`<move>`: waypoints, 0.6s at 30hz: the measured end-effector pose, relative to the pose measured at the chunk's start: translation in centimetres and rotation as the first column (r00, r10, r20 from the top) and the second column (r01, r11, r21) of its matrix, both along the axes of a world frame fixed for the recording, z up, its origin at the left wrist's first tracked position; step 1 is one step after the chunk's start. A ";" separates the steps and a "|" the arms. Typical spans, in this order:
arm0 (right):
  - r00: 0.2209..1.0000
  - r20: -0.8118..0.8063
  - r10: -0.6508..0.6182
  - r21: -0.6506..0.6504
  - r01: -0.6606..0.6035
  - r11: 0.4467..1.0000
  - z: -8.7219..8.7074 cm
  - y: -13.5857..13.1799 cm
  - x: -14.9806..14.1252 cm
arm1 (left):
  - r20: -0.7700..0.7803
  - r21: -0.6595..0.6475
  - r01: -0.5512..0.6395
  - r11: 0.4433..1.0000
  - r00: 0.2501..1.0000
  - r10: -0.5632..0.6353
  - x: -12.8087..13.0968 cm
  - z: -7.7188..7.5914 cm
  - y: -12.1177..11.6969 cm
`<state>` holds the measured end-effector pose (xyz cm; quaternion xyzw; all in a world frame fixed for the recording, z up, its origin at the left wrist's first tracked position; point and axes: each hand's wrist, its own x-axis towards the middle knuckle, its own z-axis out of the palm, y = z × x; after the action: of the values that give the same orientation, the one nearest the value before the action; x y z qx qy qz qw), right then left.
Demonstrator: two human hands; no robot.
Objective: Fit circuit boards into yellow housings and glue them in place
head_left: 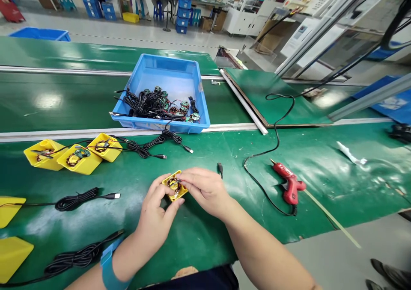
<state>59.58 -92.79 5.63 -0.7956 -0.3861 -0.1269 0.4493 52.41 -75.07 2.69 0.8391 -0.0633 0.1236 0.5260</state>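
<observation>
A yellow plastic housing (pixel 176 197) with a copper coil and small electronics inside is held just above the green table. My left hand (pixel 156 211) wraps round its left and lower sides, fingers closed on it. At its upper right, my right hand (pixel 204 190) pinches at the thin wires by the opening; the fingertips hide part of them. A black USB plug (pixel 220 169) pokes out beyond the right hand. To the left, yellow housings (pixel 84 165) with coils and circuit boards lie tilted, their black cables (pixel 144 149) bundled beside them.
A blue bin (pixel 199 89) of cabled circuit boards stands behind my hands. On the right lies a red glue gun (pixel 289 183) with a glue stick and trailing black cord. More yellow housings (pixel 14 258) and coiled cables (pixel 75 200) sit at left. A raised green board (pixel 257 93) stands behind.
</observation>
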 end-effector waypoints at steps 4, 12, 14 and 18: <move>0.999 -0.047 0.002 0.001 -0.002 1.000 0.7 -0.2 -0.2 | 0.004 0.023 -0.005 1.000 1.000 0.005 0.0 -0.2 0.1; 0.852 -0.523 0.016 0.032 0.001 0.999 4.1 -1.0 -1.9 | 0.078 0.212 -0.118 0.970 0.992 0.103 -0.6 -1.1 -0.1; 0.779 -0.626 -0.026 -0.010 0.026 1.000 4.6 -1.4 -2.6 | 0.121 0.279 -0.076 0.957 0.992 0.044 -0.9 -0.9 -0.1; 0.698 -0.715 -0.041 -0.033 0.025 0.999 4.8 -2.8 -3.9 | 0.103 0.302 0.116 0.946 0.983 -0.153 -1.7 0.3 0.2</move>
<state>55.66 -95.56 10.39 -0.7937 -0.1684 0.1879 0.5534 50.73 -74.88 3.02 0.8924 -0.1710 0.1289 0.3972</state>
